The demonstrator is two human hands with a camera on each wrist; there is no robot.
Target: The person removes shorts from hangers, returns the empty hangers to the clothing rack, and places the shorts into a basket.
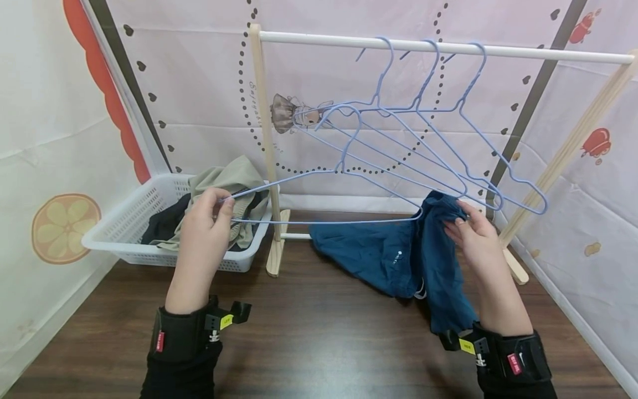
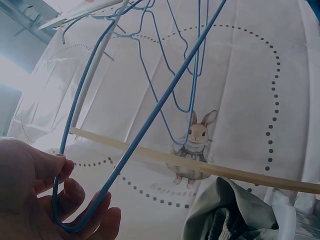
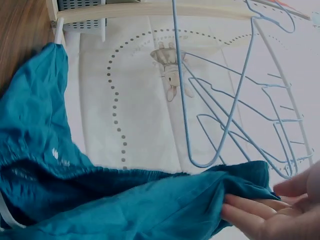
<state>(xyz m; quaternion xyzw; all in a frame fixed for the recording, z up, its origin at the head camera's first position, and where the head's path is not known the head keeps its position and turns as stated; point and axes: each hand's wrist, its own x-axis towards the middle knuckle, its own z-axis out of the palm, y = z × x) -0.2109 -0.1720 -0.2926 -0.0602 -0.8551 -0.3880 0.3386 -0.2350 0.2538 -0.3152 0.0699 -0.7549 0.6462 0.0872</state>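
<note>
My left hand (image 1: 205, 227) grips one end of a light blue wire hanger (image 1: 324, 222), its thumb and fingers round the bent corner in the left wrist view. The hanger's hook points up and its other end reaches the waistband of teal-blue shorts (image 1: 369, 249). My right hand (image 1: 473, 230) pinches the top corner of these shorts between thumb and fingers. In the right wrist view, the elastic waistband (image 3: 125, 175) sags open below the hanger's free corner, which looks just apart from the cloth. A white drawstring (image 1: 421, 289) hangs at the waist.
Several blue hangers (image 1: 433, 105) hang from the white rail (image 1: 319, 39) of a wooden-legged rack. A white basket (image 1: 124, 249) at the left holds green and dark clothes (image 1: 224, 183). Printed cloth walls (image 1: 199, 83) surround the brown wooden floor (image 1: 324, 332).
</note>
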